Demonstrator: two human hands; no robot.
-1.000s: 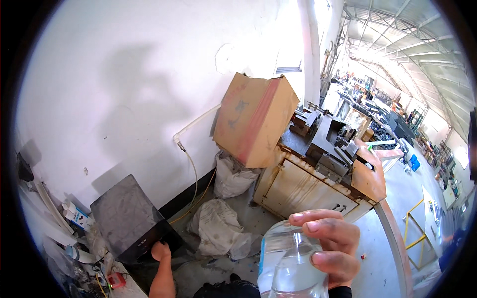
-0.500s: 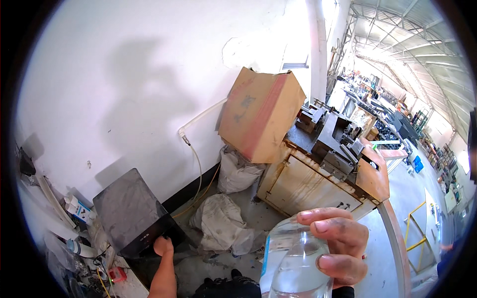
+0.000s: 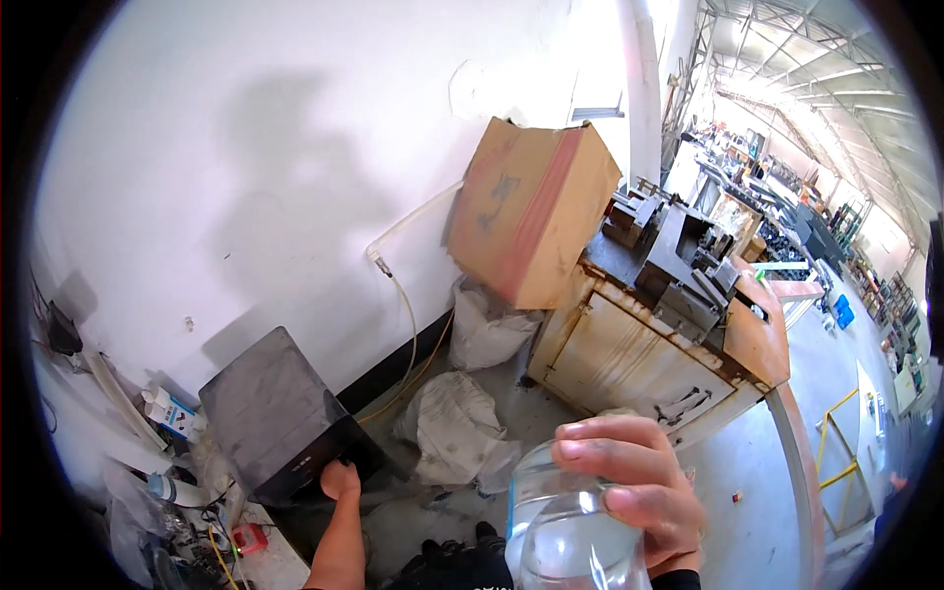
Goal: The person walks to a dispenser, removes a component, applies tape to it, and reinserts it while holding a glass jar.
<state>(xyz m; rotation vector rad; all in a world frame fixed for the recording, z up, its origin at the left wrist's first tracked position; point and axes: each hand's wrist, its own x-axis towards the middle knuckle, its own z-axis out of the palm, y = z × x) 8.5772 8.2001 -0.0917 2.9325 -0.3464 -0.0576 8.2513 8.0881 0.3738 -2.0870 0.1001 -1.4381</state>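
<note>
In the lower middle of the frame, slightly to the right, the right hand (image 3: 634,472) is clamped on a transparent bottle (image 3: 570,536), with the fingers bent around its right side and its upper end; the lower edge of the frame cuts the bottle. The left hand (image 3: 340,480), in the lower left part, reaches to the front of a black box-shaped appliance (image 3: 280,398); its fingertips are hidden in the dark front, so I cannot tell if they are apart or together. To the left of this appliance stands a white and blue carton (image 3: 175,415), and below, a small red device (image 3: 250,537) lies on a cluttered tabletop (image 3: 280,556). Near the centre, a whitish sack (image 3: 454,428) lies on the floor (image 3: 733,536), and behind it is a second sack (image 3: 490,329), just under a large cardboard box (image 3: 531,211). Right of this box, a rust-stained cabinet (image 3: 629,359) carries dark metal machine parts (image 3: 678,270). A white wall (image 3: 295,197) fills the upper left.
</note>
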